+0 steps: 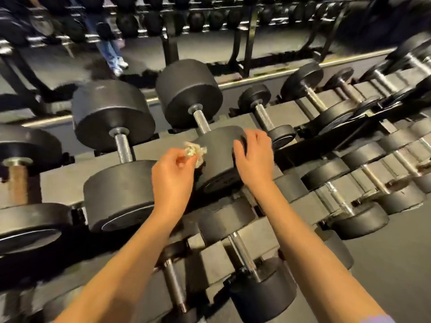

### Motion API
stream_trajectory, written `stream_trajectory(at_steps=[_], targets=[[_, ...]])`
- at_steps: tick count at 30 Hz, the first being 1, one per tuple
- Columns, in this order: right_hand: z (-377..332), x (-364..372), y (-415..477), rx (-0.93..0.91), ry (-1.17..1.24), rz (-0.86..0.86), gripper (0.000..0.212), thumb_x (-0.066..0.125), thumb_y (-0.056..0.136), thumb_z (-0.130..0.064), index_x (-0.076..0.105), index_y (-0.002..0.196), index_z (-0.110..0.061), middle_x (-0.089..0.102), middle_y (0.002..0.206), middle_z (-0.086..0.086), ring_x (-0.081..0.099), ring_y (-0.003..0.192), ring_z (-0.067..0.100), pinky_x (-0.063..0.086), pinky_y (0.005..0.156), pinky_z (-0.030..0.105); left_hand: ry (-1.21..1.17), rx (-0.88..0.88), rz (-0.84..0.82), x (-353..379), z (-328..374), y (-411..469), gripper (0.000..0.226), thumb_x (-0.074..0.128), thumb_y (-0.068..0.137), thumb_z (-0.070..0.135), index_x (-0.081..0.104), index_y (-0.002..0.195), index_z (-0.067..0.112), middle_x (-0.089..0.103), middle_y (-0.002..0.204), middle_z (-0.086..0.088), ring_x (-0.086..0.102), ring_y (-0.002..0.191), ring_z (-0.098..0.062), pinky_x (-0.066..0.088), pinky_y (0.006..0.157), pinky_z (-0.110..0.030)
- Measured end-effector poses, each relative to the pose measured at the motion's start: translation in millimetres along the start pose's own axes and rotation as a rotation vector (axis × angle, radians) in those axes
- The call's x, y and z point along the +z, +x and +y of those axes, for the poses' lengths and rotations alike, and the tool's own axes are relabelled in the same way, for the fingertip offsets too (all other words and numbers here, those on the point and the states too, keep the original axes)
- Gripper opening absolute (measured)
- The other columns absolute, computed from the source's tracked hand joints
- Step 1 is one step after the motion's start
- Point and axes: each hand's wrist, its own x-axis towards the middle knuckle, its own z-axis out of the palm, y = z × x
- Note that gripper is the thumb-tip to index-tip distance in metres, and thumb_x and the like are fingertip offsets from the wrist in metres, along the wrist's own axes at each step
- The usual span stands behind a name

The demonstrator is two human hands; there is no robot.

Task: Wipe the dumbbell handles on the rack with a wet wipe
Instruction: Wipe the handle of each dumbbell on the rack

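My left hand (171, 176) pinches a crumpled wet wipe (194, 152) just left of the near head of a large black dumbbell (217, 157) on the top tier of the rack (58, 183). My right hand (255, 157) rests on the right side of that same head, fingers curved over it. The dumbbell's knurled steel handle (202, 123) shows above the head, untouched. To the left stands another big dumbbell with a steel handle (123, 148).
Smaller dumbbells (265, 117) run along the top tier to the right. A lower tier holds more dumbbells (242, 255) under my forearms. A mirror behind the rack shows a person's legs (112, 52) and further racks.
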Motion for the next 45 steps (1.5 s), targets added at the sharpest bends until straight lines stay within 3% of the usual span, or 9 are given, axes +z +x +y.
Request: stream_trajectory(at_steps=[3, 9, 12, 18, 25, 29, 34, 40, 45], targets=[[-16.6, 20.3, 32.5, 0.010, -0.063, -0.220, 0.062, 0.037, 0.099, -0.046, 0.030, 0.146, -0.007, 0.028, 0.153, 0.015, 0.023, 0.141, 0.028, 0.021, 0.113, 0.040, 0.022, 0.006, -0.035, 3.8, -4.4, 35.7, 0.016, 0.064, 0.090, 0.024, 0.055, 0.077, 0.026, 0.054, 0.070, 0.014, 0.051, 0.064, 0.001, 0.036, 0.057, -0.006], [-14.5, 30.4, 38.9, 0.016, -0.116, -0.250, 0.071, 0.033, 0.097, -0.054, 0.016, 0.152, -0.012, 0.015, 0.158, 0.012, 0.013, 0.146, 0.024, 0.017, 0.118, 0.041, 0.144, -0.014, -0.093, 29.0, -23.2, 104.2, 0.011, 0.063, 0.089, 0.018, 0.059, 0.080, 0.014, 0.051, 0.069, 0.009, 0.050, 0.069, -0.013, 0.038, 0.063, -0.027], [-17.5, 28.3, 40.2, 0.033, -0.121, -0.263, 0.072, 0.031, 0.096, -0.056, 0.015, 0.152, -0.014, 0.012, 0.159, 0.010, 0.011, 0.147, 0.023, 0.015, 0.118, 0.039, 0.224, 0.018, -0.130, 43.8, -28.6, 133.9, 0.014, 0.059, 0.093, 0.021, 0.060, 0.081, 0.013, 0.051, 0.069, 0.006, 0.048, 0.065, -0.009, 0.033, 0.056, -0.020], [-20.0, 23.3, 41.5, 0.065, -0.144, -0.313, 0.069, 0.031, 0.096, -0.056, 0.012, 0.152, -0.019, 0.009, 0.160, 0.004, 0.006, 0.147, 0.018, 0.010, 0.120, 0.036, 0.313, 0.037, -0.148, 82.0, -48.8, 183.5, 0.022, 0.052, 0.096, 0.022, 0.063, 0.084, 0.007, 0.060, 0.079, -0.008, 0.057, 0.077, -0.023, 0.044, 0.066, -0.036], [-22.3, 21.1, 40.9, 0.056, -0.184, -0.300, 0.065, 0.033, 0.097, -0.053, 0.018, 0.151, -0.019, 0.016, 0.158, 0.004, 0.011, 0.145, 0.017, 0.010, 0.117, 0.032, 0.313, -0.058, -0.070, 108.7, -44.4, 196.8, 0.028, 0.044, 0.100, 0.020, 0.064, 0.089, 0.003, 0.061, 0.081, -0.007, 0.054, 0.075, -0.018, 0.036, 0.066, -0.027], [-25.2, 19.8, 39.8, 0.072, -0.169, -0.305, 0.064, 0.035, 0.097, -0.053, 0.022, 0.150, -0.019, 0.018, 0.158, 0.004, 0.012, 0.146, 0.018, 0.011, 0.117, 0.034, 0.246, -0.030, -0.182, 101.9, -50.8, 179.1, 0.027, 0.050, 0.096, 0.012, 0.055, 0.069, 0.009, 0.052, 0.065, 0.000, 0.048, 0.060, -0.012, 0.035, 0.055, -0.022], [-27.2, 18.0, 40.1, 0.098, -0.154, -0.319, 0.063, 0.035, 0.096, -0.053, 0.024, 0.149, -0.019, 0.019, 0.158, 0.003, 0.012, 0.145, 0.017, 0.012, 0.117, 0.034, 0.279, -0.100, -0.523, 86.3, -57.1, 165.5, 0.025, 0.065, 0.084, 0.009, 0.055, 0.061, 0.011, 0.050, 0.063, 0.002, 0.046, 0.057, -0.010, 0.034, 0.052, -0.021], [-28.0, 16.7, 40.9, 0.116, -0.147, -0.338, 0.063, 0.034, 0.096, -0.054, 0.023, 0.149, -0.021, 0.017, 0.158, 0.001, 0.010, 0.146, 0.015, 0.011, 0.117, 0.034, 0.240, -0.058, -0.230, 95.7, -41.8, 188.4, 0.026, 0.055, 0.089, 0.009, 0.050, 0.063, 0.010, 0.045, 0.060, 0.001, 0.041, 0.055, -0.011, 0.031, 0.048, -0.019], [-29.0, 14.8, 41.6, 0.112, -0.148, -0.349, 0.062, 0.035, 0.097, -0.052, 0.025, 0.149, -0.019, 0.017, 0.158, 0.002, 0.010, 0.146, 0.015, 0.011, 0.117, 0.033, 0.286, 0.000, -0.357, 98.5, -47.5, 183.1, 0.035, 0.057, 0.086, 0.007, 0.039, 0.056, 0.015, 0.039, 0.059, 0.000, 0.035, 0.054, -0.012, 0.033, 0.057, -0.028]])
